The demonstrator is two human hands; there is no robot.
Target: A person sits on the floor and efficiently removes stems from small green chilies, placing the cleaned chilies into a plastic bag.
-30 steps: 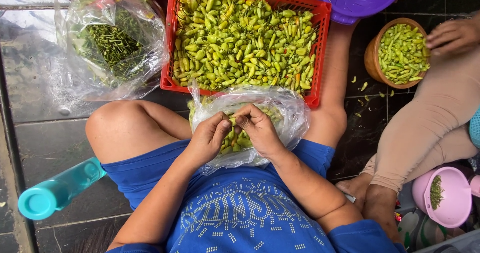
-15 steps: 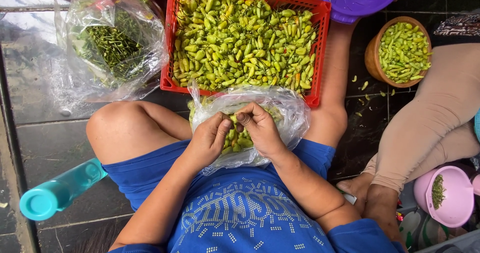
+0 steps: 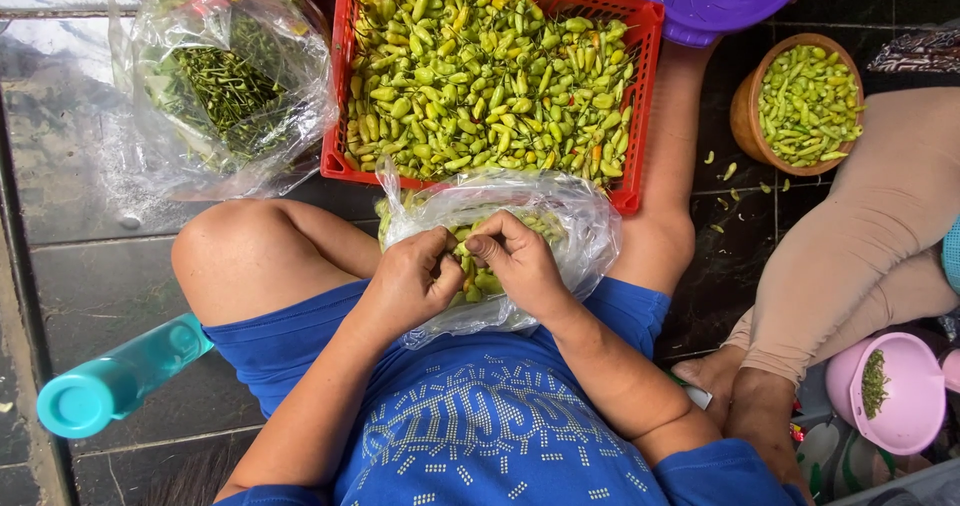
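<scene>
Both hands pinching one green chili over lap bag.
Left hand (image 3: 408,284) and right hand (image 3: 520,261) fingertips clamp chili (image 3: 463,250) between them, above clear plastic bag (image 3: 585,231), just below red crate (image 3: 640,96).

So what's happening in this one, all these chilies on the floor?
A person sits cross-legged on a dark tiled floor with a clear plastic bag of green chilies in the lap. The left hand and right hand meet over the bag, pinching a single chili between the fingertips. Ahead sits a red crate full of chilies, with a bag of stems to its left. Another person sits alongside, near a brown bowl of chilies.
</scene>
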